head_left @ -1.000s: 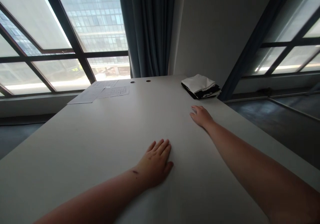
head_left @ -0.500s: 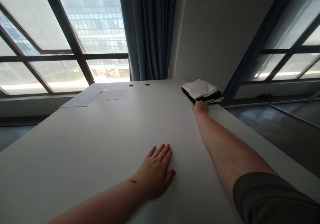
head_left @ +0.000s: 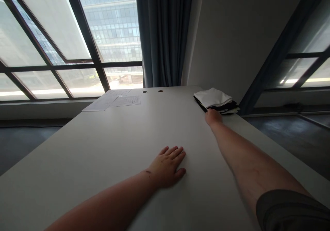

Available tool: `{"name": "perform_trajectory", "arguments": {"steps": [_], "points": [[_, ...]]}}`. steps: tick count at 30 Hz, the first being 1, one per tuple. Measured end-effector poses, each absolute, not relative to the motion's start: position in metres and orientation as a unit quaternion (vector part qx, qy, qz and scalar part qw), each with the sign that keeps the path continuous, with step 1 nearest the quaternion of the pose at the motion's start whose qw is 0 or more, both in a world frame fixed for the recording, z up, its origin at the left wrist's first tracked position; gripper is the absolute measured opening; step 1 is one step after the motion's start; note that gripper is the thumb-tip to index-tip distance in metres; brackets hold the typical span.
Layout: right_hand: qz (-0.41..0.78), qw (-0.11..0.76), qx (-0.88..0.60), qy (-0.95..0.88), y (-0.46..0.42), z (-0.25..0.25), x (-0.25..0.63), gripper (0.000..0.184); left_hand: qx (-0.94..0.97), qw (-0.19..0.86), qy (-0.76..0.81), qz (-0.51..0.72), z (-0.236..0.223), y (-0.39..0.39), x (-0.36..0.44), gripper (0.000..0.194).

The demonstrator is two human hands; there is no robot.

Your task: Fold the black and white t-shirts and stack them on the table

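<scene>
The right hand (head_left: 213, 116) is at the folded cloths (head_left: 213, 97)

A second ago the right hand was short of the folded cloths; now it touches their near edge. Its fingers are hidden, so one can't tell if they grip. The cloths sit at the far right of the table (head_left: 123, 138), soft white on top, black and pale layers below. The left hand (head_left: 168, 165) stays flat on the table's near part, fingers spread.

Right hand (head_left: 213, 117) — at folded cloths (head_left: 213, 97)
</scene>
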State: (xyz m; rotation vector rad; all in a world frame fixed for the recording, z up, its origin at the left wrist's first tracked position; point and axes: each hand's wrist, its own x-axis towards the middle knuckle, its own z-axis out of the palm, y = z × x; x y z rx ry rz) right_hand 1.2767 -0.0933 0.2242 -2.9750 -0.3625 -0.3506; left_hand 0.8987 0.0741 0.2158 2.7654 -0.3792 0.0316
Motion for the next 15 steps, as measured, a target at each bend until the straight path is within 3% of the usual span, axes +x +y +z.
{"name": "perform_trajectory", "arguments": {"steps": [8, 15], "points": [[-0.104, 0.039, -0.964, -0.24, -0.08, 0.228, 1.136, 0.03, 0.984, 0.158, -0.056, 0.054, 0.214, 0.088, 0.905, 0.061], [-0.103, 0.032, -0.924, -0.368, -0.068, 0.233, 0.995, 0.027, 0.899, 0.397, 0.043, 0.182, 0.198, 0.115, 0.913, 0.059]]}}
